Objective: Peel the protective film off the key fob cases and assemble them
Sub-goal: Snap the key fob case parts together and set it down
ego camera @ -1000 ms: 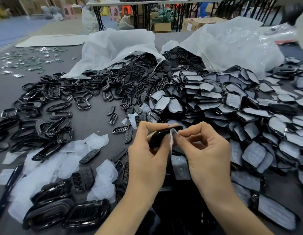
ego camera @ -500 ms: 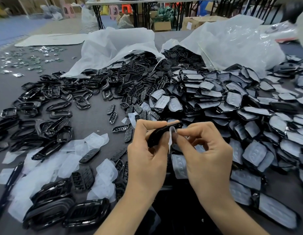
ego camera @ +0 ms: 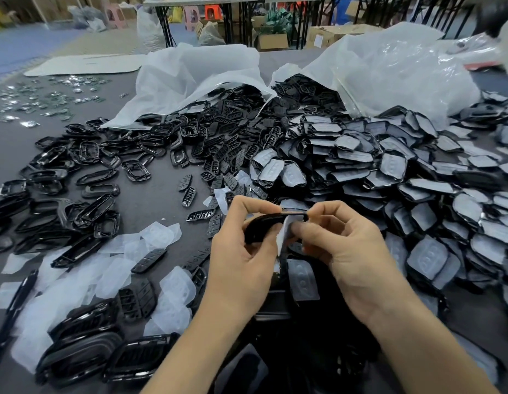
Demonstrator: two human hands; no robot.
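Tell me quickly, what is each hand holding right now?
Left hand: closed, holding a black case.
Right hand: closed, pinching the white film.

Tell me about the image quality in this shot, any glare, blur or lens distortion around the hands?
Head view: even, soft light with faint shadows; the left hand gripping the black case and the right hand pinching its film are fairly sharp; glare streaks the clear plastic bag and the glossy frames lower left; wide-angle bending stretches the edges, and the far room looks soft.
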